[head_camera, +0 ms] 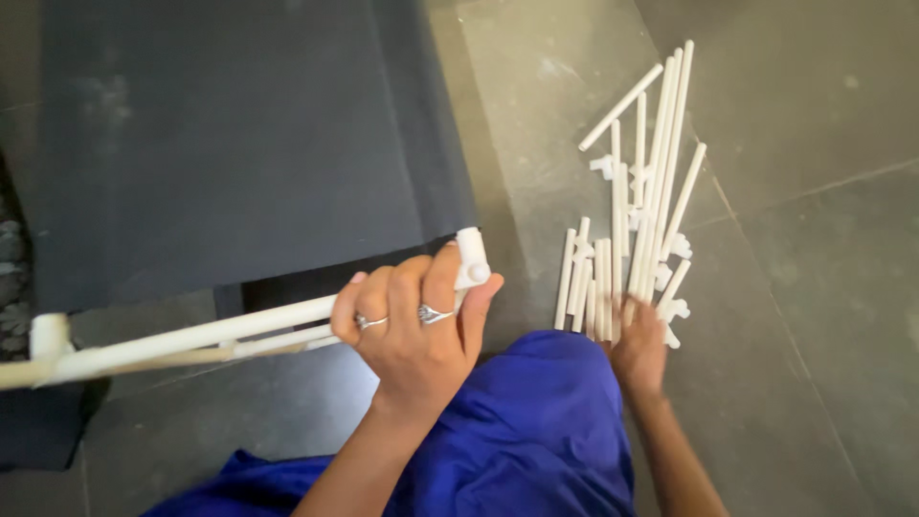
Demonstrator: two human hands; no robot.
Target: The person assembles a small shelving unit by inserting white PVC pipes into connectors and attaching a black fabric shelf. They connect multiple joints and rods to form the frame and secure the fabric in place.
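At lower centre the left hand (412,325) has its fingers (383,297) clamped round white plastic tubes (191,340) that run to the left edge, a white connector (472,258) at the thumb. The right hand (637,349) rests on a pile of white tubes (637,220) on the grey tiled floor (814,239) at right; whether its fingers are apart or together cannot be told

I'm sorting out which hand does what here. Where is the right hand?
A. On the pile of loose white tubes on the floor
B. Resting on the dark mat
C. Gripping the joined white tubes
A: the right hand reaches onto the pile of loose white tubes, while the left hand grips the joined white tubes.
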